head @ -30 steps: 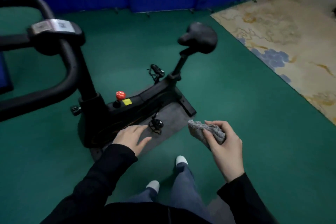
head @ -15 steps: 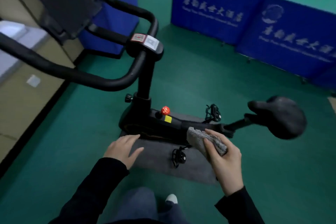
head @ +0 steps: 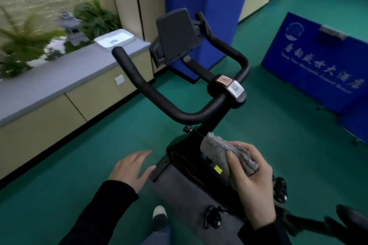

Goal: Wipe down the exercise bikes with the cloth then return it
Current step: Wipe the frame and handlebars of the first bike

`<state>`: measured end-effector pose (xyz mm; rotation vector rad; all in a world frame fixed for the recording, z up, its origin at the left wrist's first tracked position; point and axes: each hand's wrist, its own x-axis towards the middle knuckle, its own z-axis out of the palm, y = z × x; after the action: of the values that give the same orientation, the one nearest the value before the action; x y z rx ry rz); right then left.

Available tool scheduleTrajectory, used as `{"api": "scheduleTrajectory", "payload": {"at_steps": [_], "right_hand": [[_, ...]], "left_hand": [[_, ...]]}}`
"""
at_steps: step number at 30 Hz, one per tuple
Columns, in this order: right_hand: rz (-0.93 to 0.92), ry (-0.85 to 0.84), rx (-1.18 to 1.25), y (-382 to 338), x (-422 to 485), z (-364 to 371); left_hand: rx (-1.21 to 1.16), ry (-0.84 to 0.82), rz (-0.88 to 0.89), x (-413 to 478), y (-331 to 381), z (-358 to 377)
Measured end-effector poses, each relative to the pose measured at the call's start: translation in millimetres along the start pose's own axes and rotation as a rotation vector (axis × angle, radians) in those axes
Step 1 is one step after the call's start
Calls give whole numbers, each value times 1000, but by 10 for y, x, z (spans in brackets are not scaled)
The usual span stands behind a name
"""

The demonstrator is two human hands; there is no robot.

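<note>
Gripped in the right hand (head: 252,183), thumb over the top, the folded grey cloth (head: 223,155) sits lower right of the frame against the exercise bike (head: 187,157) frame. It looks soft, light, best held bunched. Lower centre, the left hand (head: 131,167) hovers with fingers spread, holding nothing.

Cloth (head: 217,149), 5 o'clock: grey, rough nubbly pile, matt, bunched.
Handlebar (head: 151,92), centre: black, matt, slightly grainy grip covering.
Screen holder (head: 176,36), 12 o'clock: dark grey plastic, smooth, dull sheen.
Bike housing (head: 179,149), beside the cloth: black plastic, smooth, faint gloss.
Mat (head: 179,191), 6 o'clock: grey, felt-like, matt.
Floor (head: 89,155): green, matt, fine-textured.
Bench (head: 59,77), 9 o'clock: smooth grey top, beige laminate-looking fronts.
Tray (head: 121,44), 11 o'clock: white, smooth, glossy.
</note>
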<state>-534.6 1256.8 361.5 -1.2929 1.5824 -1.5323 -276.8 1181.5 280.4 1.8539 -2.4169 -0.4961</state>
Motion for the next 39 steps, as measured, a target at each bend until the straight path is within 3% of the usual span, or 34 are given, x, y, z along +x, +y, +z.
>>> {"api": "scheduleTrajectory", "payload": {"at_steps": [15,27,32,36,39], "right_hand": [[-221,-238,-47,-508,1352,1225],[-615,-400,-239,-983,2399,2072],[-797,-561,-359,-1048,2670,2443],[-900,-921,-442,-1097,2825,2661],[-856,-1100,-498,-1091,2868,2761]], "left_hand": [[-125,184,-101,720,-631,-572],[-407,552,-60,1347,-703,-1163],[-739,692,-131,1544,-503,-1304],[-1252,748,-315,1699,-409,-1398],[-1419,746,-356,1779,-414,-1452]]}}
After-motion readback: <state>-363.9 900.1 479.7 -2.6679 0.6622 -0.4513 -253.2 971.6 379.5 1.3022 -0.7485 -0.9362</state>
